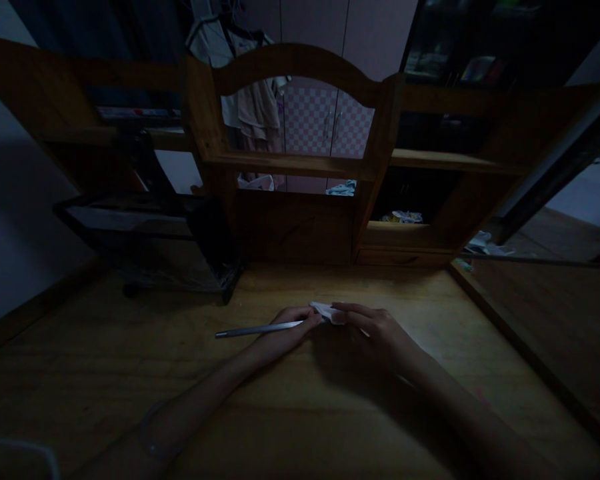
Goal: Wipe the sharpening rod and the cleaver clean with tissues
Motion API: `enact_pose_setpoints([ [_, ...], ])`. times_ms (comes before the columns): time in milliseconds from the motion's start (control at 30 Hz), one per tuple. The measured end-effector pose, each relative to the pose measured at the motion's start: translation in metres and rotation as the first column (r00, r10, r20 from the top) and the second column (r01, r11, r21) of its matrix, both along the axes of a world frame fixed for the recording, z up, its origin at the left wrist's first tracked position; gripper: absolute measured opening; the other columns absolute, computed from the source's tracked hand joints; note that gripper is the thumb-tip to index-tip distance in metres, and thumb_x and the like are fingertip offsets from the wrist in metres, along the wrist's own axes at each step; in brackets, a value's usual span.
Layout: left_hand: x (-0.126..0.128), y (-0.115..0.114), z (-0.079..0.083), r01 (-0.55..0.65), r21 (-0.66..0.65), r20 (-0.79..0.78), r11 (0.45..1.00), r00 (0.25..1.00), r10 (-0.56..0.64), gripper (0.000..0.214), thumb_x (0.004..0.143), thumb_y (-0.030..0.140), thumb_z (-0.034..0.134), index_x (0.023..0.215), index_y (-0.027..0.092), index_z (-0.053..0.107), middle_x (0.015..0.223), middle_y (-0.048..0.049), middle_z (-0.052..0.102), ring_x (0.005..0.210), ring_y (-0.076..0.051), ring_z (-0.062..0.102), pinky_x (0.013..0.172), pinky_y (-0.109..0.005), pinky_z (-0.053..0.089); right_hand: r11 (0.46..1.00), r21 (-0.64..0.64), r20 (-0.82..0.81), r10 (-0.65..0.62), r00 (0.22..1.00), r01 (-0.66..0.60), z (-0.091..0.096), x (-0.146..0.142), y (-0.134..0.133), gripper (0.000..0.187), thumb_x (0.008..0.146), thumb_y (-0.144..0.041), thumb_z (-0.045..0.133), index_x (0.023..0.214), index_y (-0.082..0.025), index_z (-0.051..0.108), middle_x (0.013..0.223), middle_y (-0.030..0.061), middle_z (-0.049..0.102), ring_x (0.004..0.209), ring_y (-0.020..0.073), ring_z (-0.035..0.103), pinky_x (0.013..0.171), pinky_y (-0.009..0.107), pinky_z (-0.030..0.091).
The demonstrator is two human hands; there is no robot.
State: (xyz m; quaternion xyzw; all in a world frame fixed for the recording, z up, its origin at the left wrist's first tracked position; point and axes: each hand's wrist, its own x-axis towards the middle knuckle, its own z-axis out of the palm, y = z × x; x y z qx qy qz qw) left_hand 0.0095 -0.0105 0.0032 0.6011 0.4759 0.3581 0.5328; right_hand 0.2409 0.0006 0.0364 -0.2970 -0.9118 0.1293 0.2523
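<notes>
Over the middle of the table [180, 353], a slim grey pen-like rod [257, 329] is clasped by the fingers of the left hand [293, 323]; at its right end, a white tissue [325, 310] is pinched by those of the right hand [377, 327]. The rod can be judged light, stiff and smooth, best gripped mid-shaft; the tissue, soft and easily torn. Behind, a black-framed stand [211, 233] is seen.

Forward passage is blocked by the wooden shelf [290, 163], way is obstructed by a black-framed stand [213, 243] before its left section, tabletop [407, 287] is left open between the shelf's drawer [386, 257] and the right hand [377, 325]
</notes>
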Motion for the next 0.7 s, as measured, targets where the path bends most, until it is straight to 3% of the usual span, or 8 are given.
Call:
enact_pose_setpoints([
  [467, 0.000, -0.001, 0.010, 0.004, 0.004, -0.071, 1.000, 0.997, -0.004, 0.041, 0.085, 0.055, 0.052, 0.071, 0.017, 0.056, 0.062, 0.0037, 0.043, 0.057, -0.010, 0.037, 0.050, -0.022, 0.025, 0.998, -0.005, -0.024, -0.055, 0.998, 0.055, 0.009, 0.004, 0.006, 0.032, 0.088, -0.007, 0.048, 0.107, -0.021, 0.069, 0.118, 0.0084, 0.069, 0.097, 0.0198, 0.070, 0.082, 0.031, 0.057],
  [700, 0.000, -0.001, 0.007, -0.007, 0.014, -0.108, 1.000, 0.994, 0.009, 0.038, 0.085, 0.051, 0.050, 0.066, 0.018, 0.050, 0.059, 0.0032, 0.043, 0.056, -0.011, 0.038, 0.049, -0.021, 0.024, 0.985, 0.018, 0.060, -0.172, 0.983, 0.171, 0.007, 0.015, 0.016, 0.031, 0.087, -0.006, 0.049, 0.103, -0.021, 0.071, 0.111, 0.0083, 0.071, 0.094, 0.0212, 0.070, 0.081, 0.032, 0.056],
])
